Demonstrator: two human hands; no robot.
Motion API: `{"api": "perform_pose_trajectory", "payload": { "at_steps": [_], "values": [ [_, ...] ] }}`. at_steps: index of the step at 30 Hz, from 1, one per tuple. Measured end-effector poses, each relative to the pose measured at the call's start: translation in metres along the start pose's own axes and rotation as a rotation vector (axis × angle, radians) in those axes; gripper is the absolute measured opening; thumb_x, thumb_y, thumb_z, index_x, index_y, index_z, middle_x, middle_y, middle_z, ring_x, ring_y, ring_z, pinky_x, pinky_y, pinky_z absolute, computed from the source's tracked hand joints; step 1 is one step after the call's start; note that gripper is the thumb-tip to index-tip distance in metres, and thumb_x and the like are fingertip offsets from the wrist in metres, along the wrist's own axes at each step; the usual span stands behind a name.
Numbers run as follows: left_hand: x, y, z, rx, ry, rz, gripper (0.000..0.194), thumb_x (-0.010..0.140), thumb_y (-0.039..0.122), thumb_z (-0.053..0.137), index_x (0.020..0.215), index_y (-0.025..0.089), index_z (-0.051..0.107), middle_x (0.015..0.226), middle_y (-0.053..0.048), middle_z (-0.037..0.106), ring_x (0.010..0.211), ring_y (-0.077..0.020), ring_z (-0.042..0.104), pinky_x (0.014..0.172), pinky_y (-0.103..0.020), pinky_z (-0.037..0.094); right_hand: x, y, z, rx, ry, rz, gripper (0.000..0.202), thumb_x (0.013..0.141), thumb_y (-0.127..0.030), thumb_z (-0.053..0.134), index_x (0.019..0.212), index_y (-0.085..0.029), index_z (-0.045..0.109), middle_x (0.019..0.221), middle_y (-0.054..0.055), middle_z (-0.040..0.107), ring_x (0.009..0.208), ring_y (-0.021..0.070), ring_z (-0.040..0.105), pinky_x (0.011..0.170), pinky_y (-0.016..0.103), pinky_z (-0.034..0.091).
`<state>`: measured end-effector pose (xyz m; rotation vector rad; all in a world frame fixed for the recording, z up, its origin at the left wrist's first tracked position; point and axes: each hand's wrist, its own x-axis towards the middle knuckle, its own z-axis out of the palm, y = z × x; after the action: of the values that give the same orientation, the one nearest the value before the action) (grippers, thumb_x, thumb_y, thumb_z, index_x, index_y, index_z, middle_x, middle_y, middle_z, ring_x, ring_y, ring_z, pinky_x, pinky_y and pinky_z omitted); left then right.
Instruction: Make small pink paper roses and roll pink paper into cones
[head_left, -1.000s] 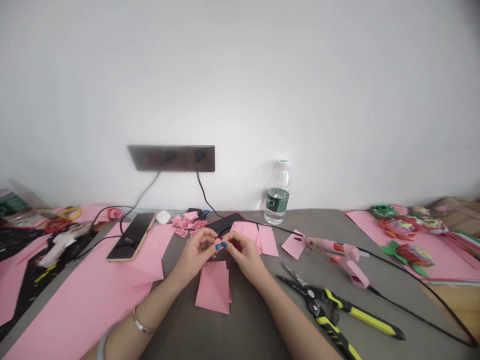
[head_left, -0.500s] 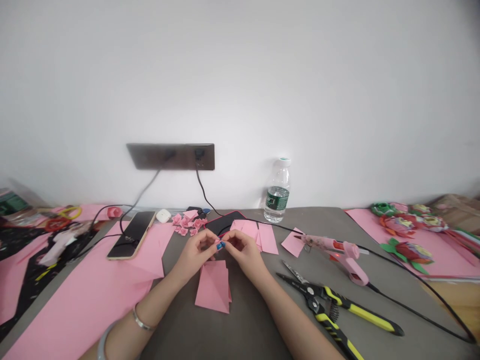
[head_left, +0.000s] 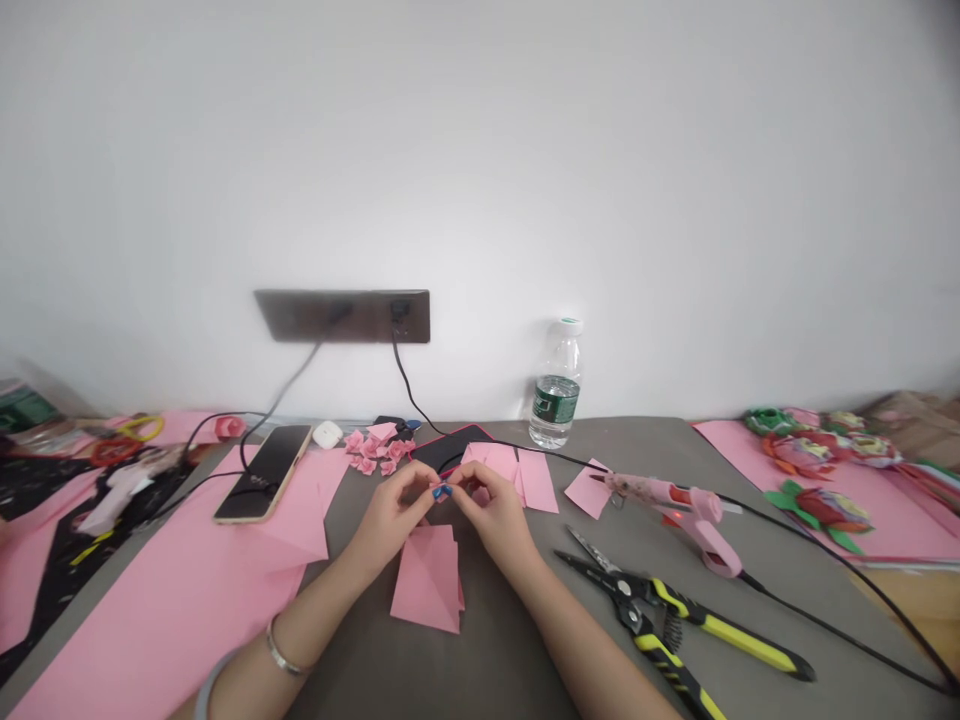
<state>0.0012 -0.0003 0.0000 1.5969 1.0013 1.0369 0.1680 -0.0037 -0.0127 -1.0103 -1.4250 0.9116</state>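
Note:
My left hand (head_left: 400,508) and my right hand (head_left: 487,500) meet above the grey table, fingertips pinched together. Between them is a small pink paper piece, mostly hidden by the fingers; blue nails show there. Just below the hands lies a stack of pink paper pieces (head_left: 426,582). Behind them are more pink sheets (head_left: 536,480) on a dark pad. A cluster of small folded pink paper flowers (head_left: 375,446) sits beyond my left hand.
Black-and-yellow pliers (head_left: 637,590) and a pink glue gun (head_left: 675,500) with its cable lie at the right. A water bottle (head_left: 556,390) stands behind. A phone (head_left: 264,474) rests on large pink paper (head_left: 195,590) at the left. Paper flowers (head_left: 829,507) lie far right.
The view has shifted very slightly. Both hands stay together at the same spot, with only a small change at the fingertips.

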Motion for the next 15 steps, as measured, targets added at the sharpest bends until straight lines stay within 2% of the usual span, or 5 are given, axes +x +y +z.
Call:
{"api": "perform_pose_trajectory", "payload": {
  "at_steps": [5,11,15],
  "values": [
    [0.000,-0.001,0.001,-0.044,0.065,-0.005,0.016,0.083,0.033,0.065,0.091,0.019,0.063,0.091,-0.003,0.059,0.076,-0.0164,0.060,0.055,-0.024,0.055,-0.001,0.003,0.002,-0.008,0.016,-0.007,0.009,0.080,-0.026,0.064,0.074,-0.020,0.066,0.072,0.003,0.068,0.068,0.0184,0.061,0.064,0.028,0.045],
    [0.002,-0.003,0.001,-0.062,0.099,-0.013,0.015,0.082,0.033,0.066,0.087,0.018,0.064,0.079,-0.002,0.062,0.070,-0.0154,0.061,0.054,-0.022,0.052,0.000,0.010,0.002,0.011,0.022,0.003,0.017,0.083,-0.034,0.066,0.074,-0.019,0.065,0.072,0.005,0.069,0.067,0.0198,0.063,0.060,0.028,0.046],
    [0.001,-0.002,0.001,-0.022,0.088,-0.010,0.013,0.081,0.029,0.068,0.084,0.017,0.066,0.077,-0.001,0.063,0.072,-0.0152,0.062,0.061,-0.023,0.051,-0.001,0.010,0.002,0.025,0.011,0.014,0.019,0.082,-0.037,0.068,0.076,-0.019,0.068,0.074,0.005,0.070,0.070,0.0210,0.064,0.062,0.029,0.048]
  ]
}}
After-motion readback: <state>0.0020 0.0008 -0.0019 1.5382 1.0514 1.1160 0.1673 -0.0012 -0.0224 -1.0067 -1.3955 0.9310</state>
